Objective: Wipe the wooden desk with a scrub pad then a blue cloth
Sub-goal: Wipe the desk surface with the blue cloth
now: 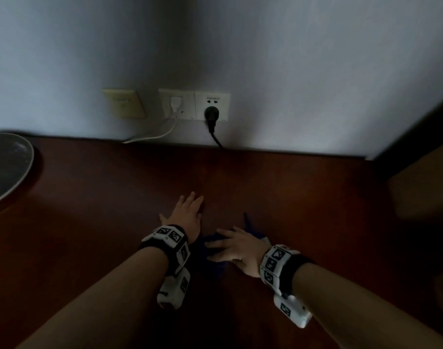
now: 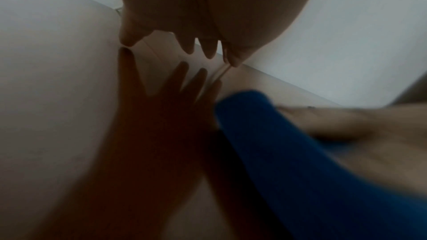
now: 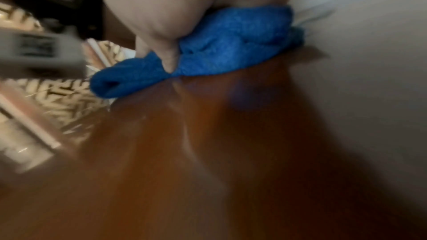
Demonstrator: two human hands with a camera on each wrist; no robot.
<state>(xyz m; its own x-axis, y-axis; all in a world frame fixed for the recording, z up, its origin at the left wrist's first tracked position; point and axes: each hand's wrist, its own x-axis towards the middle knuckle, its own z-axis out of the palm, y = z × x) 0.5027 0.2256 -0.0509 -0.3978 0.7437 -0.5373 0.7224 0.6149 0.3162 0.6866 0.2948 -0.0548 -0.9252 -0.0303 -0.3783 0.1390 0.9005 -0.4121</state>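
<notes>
Head view is showing my left hand (image 1: 187,215) lying flat on the wooden desk (image 1: 89,210), fingers straight and spread, holding nothing. My right hand (image 1: 236,250) is pressing down on the blue cloth (image 1: 215,248), fingers extended across it; the cloth is sitting bunched on the desk between my two hands, just beside my left wrist. Right wrist view is confirming the cloth (image 3: 221,43) crumpled under my palm, with one fingertip pushing into a fold.

Around the work area: a grey round dish (image 1: 9,167) is sitting at the desk's far left, cut off by the frame edge. Wall sockets (image 1: 194,104) are mounted above the desk's rear edge, a white plug (image 1: 176,104) and a black plug (image 1: 211,114) are seated in them, and their cables are dropping behind the desk. A pale woven surface (image 3: 57,87) is appearing beyond the cloth in the right wrist view.

Lighting is dim, and both wrist views are blurring heavily. My right hand is covering most of the cloth in the head view. I cannot make out a scrub pad.
</notes>
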